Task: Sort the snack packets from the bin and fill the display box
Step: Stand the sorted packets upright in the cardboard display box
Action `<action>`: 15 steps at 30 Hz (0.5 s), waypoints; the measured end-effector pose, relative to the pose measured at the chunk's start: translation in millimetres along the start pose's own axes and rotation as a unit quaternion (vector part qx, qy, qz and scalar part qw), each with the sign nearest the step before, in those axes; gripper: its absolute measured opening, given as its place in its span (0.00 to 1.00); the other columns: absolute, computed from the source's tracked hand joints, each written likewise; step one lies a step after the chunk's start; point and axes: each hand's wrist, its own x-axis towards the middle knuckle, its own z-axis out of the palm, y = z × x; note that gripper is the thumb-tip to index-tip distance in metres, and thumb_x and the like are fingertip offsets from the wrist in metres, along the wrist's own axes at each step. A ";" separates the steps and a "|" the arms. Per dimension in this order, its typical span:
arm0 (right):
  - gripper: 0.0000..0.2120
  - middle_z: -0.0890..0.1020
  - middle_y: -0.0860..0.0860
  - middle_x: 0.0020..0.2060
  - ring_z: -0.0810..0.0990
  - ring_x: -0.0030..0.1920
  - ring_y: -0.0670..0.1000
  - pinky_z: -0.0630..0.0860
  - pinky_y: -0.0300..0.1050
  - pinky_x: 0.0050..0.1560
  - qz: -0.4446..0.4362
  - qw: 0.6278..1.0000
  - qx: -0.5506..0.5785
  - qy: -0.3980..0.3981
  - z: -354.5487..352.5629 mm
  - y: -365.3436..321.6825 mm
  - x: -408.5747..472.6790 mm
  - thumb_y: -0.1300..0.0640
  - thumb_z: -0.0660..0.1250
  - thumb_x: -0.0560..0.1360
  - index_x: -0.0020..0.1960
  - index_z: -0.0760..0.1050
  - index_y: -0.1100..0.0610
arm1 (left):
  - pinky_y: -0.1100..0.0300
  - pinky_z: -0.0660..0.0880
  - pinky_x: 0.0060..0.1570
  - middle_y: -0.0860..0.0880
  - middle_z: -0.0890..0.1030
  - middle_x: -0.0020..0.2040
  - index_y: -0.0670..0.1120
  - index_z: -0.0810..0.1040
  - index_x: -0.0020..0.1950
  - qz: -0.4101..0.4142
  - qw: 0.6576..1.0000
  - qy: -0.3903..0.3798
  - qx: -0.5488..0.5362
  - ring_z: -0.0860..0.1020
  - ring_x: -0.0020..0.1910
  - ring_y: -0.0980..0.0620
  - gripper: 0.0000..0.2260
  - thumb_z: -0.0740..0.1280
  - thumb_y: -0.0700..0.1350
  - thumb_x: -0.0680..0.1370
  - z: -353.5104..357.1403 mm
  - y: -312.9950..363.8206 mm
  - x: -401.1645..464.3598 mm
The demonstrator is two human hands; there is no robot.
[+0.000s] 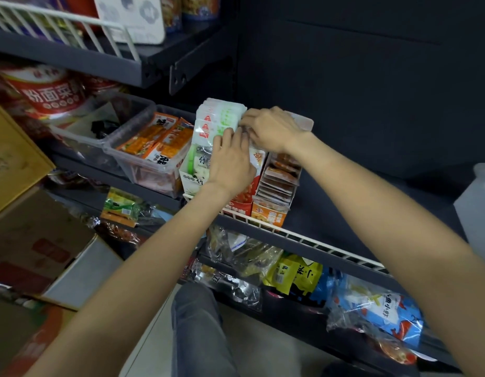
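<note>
Grey-trousered knee (198,330) sits nearest, bottom centre, w/ both bare forearms reaching up over it toward the shelf. Dark shelving unit (344,91) fills the far side and right; its middle shelf has a white wire front rail (304,238). Cardboard boxes (37,240) stack at near left, and a big red tub (48,91) sits far left. Lower shelf holds loose bagged snacks, incl. a blue-and-white bag (383,311) at right and a yellow bag (295,276) left of it. On the middle shelf, left to right: a clear bin (86,137), then a 2nd clear bin (151,153) w/ orange snack packets (157,137), then the display boxes. Green-and-white display box (193,178) stands just left of the hands, a stack of white-and-green packets (219,118) rising from it at the far end. Orange display box (274,205) at right holds a row of brown packets (282,175); a red box (240,202) sits between the two. Left hand (232,161) lies over the centre boxes, fingers curled round the packet stack's near edge. Right hand (271,129), just beyond and touching the left, pinches the stack's right edge; what exactly sits under its fingertips I can't tell.
</note>
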 end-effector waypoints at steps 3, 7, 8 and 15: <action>0.18 0.73 0.49 0.65 0.76 0.59 0.55 0.68 0.53 0.59 -0.011 0.999 -0.023 0.023 2.9 6.2 -0.4 0.53 0.52 0.80 0.66 0.72 0.54 | 0.49 0.58 0.61 0.45 0.66 0.71 0.40 0.61 0.72 0.021 1.000 0.003 0.004 0.61 0.67 0.44 0.27 0.56 0.52 0.76 4.6 -3.1 3.0; 0.18 0.72 0.51 0.64 0.71 0.60 0.55 0.66 0.52 0.59 -0.006 1.000 -0.017 0.026 7.9 6.3 -0.4 0.50 0.53 0.81 0.67 0.69 0.55 | 0.50 0.54 0.60 0.46 0.70 0.70 0.41 0.65 0.71 0.043 0.999 0.014 0.005 0.63 0.68 0.47 0.32 0.42 0.54 0.72 6.3 -10.4 1.5; 0.18 0.72 0.51 0.64 0.71 0.61 0.55 0.66 0.52 0.59 0.000 0.999 -0.015 0.034 8.5 6.2 -0.8 0.50 0.53 0.81 0.67 0.68 0.55 | 0.49 0.55 0.59 0.46 0.70 0.69 0.41 0.66 0.71 0.043 0.999 0.015 0.006 0.64 0.68 0.47 0.33 0.41 0.54 0.71 7.3 -11.9 -0.3; 0.20 0.71 0.49 0.66 0.69 0.63 0.54 0.63 0.51 0.61 0.006 0.999 -0.002 0.045 9.9 10.3 -3.8 0.47 0.52 0.82 0.69 0.68 0.52 | 0.49 0.55 0.61 0.47 0.71 0.68 0.40 0.63 0.73 0.027 0.999 0.013 0.038 0.64 0.69 0.49 0.31 0.43 0.53 0.74 11.4 -13.2 -6.7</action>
